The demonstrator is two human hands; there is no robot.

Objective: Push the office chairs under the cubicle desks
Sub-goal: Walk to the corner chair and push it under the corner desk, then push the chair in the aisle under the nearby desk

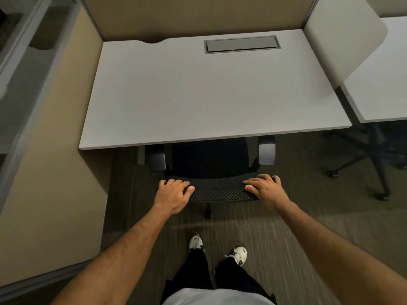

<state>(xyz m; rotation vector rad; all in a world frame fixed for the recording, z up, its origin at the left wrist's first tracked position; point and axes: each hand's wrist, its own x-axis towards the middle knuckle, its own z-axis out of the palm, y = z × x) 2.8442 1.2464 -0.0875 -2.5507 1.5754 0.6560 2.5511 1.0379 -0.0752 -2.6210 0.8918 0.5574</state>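
One desk (209, 95) fills most of the view, walled by beige panels (55, 150), with a second desk (378, 84) to the right. Below its front edge sits the chair (209, 159): seat and both armrests partly under, backrest (220, 188) outside. Another chair's base (370, 155) shows under the neighbouring desk. The left hand (174, 192) grips the backrest's left end, fingers curled over the top; the right hand (264, 188) lies on the right end, fingers nearly straight. Likely risk: the armrests look close to the desk's underside and could catch, or an uneven push could swivel the chair.
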